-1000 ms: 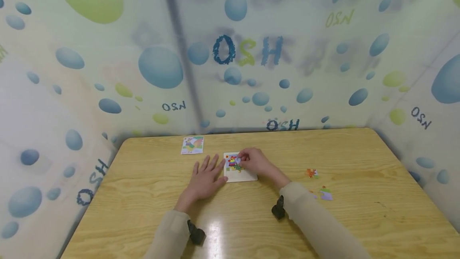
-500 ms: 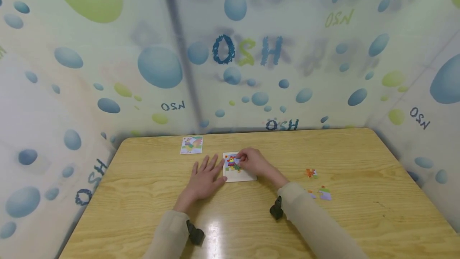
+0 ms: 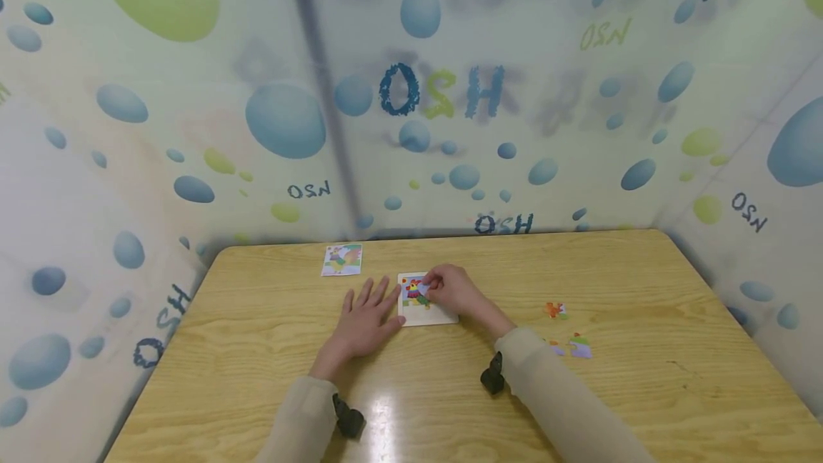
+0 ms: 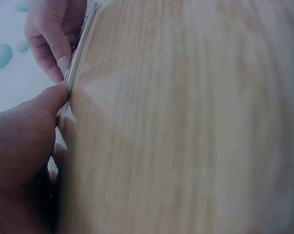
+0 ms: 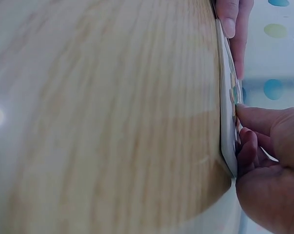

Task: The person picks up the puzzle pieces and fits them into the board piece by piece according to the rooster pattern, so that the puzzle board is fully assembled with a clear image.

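Observation:
In the head view a white-framed puzzle board lies flat on the wooden table, its upper part filled with pieces picturing a colourful chicken. My left hand lies with fingers spread, thumb and fingertips touching the board's left edge. Over the board's upper right, my right hand pinches a pale blue jigsaw piece between thumb and fingers. Its fingers cover part of the picture. The right wrist view shows the right thumb and fingers low against the board's face; the piece itself is hard to make out there.
A printed picture card lies at the back left of the table. To the right are loose jigsaw pieces: an orange one, a green and lilac one and another partly behind the right sleeve.
Both hands stay almost where they were at the board. The pale blue piece in the right fingers has turned or shifted slightly.

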Demonstrator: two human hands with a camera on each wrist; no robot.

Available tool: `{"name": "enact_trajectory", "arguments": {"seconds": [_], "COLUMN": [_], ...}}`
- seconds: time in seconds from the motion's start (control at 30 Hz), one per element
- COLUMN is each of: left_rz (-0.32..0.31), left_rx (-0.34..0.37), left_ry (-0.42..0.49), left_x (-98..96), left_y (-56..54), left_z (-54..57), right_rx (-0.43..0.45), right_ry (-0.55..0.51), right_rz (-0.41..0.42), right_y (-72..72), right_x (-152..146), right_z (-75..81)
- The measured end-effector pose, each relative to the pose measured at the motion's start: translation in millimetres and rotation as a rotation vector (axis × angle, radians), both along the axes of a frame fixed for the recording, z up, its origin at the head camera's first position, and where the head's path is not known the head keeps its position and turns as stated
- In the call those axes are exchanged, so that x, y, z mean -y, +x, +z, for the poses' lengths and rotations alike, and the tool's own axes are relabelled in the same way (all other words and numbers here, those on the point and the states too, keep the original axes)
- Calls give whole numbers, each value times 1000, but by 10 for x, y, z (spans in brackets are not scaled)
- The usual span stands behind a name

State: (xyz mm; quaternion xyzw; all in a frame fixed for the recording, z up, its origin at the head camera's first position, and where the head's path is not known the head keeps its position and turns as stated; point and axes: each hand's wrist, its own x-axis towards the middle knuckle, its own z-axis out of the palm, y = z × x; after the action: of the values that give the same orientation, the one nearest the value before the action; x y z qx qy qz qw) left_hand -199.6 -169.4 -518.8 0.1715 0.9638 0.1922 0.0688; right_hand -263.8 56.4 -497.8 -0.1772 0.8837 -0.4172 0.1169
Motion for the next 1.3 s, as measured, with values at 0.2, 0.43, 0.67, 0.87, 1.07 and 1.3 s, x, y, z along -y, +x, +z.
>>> {"name": "enact_trajectory", "arguments": {"seconds": [0.2, 0.43, 0.67, 0.87, 1.07, 1.3], "left_rz": [1, -12, -16, -16, -15, -23], "left_rx": [-4, -5, 2, 12, 7, -18], "left_ry": [4, 10, 26, 21, 25, 35], "left_x": [3, -11, 5, -2, -17, -12], "left_y": [6, 15, 29, 37, 42, 19], "left_z": [6, 7, 34, 45, 48, 55], "right_rx": [-8, 7, -29, -42, -37, -49], "right_ry": [-22, -136, -225, -196, -125, -69], "right_rz": [-24, -92, -56, -68, -103, -117], "right_y": [16, -6, 19, 130, 238, 346], "right_x": [-6, -238, -721, -1225, -1766, -2185], "right_z": [3, 22, 187, 212, 179, 109]}}
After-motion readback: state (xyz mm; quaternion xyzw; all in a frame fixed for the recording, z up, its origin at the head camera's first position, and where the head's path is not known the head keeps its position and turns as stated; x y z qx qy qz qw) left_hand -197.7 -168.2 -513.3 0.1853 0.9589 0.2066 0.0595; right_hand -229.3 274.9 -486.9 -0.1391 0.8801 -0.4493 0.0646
